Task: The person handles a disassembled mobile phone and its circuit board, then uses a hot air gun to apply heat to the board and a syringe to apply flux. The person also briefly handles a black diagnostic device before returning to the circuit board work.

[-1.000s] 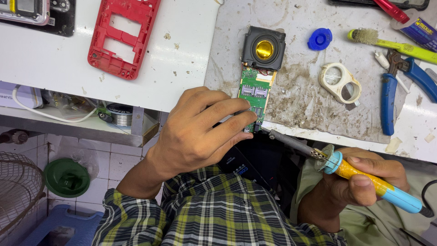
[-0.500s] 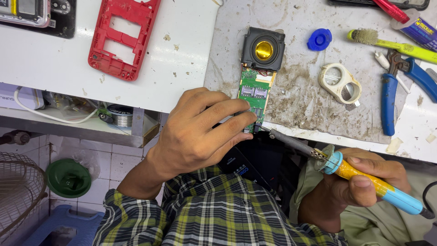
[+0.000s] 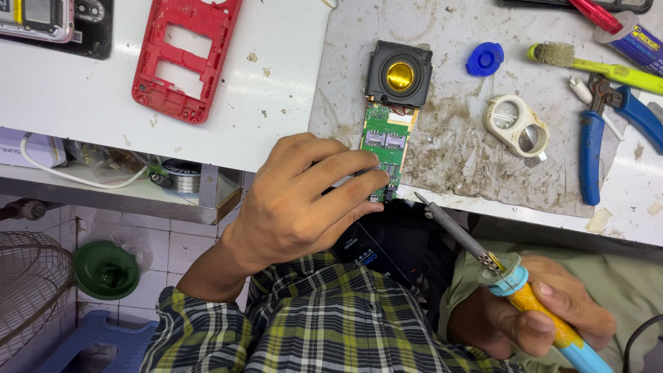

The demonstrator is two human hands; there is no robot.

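A green circuit board [image 3: 386, 144] with a black square speaker [image 3: 400, 73] at its far end lies at the worktable's near edge. My left hand [image 3: 304, 197] grips the board's near end, fingers over its left side. My right hand [image 3: 545, 311] holds a soldering iron [image 3: 483, 259] with a yellow and blue handle. Its metal tip sits just right of the board's near corner, a small gap between them.
A red phone frame [image 3: 181, 56] lies on the white tabletop at left. Blue-handled pliers [image 3: 599, 135], a white two-ring piece [image 3: 516, 125], a blue cap [image 3: 485, 59] and a yellow-green brush [image 3: 594, 65] lie at right. A solder spool [image 3: 178, 175] sits on the lower shelf.
The soldering iron's tip has drawn slightly away from the board's near corner. My left hand keeps its hold on the board.
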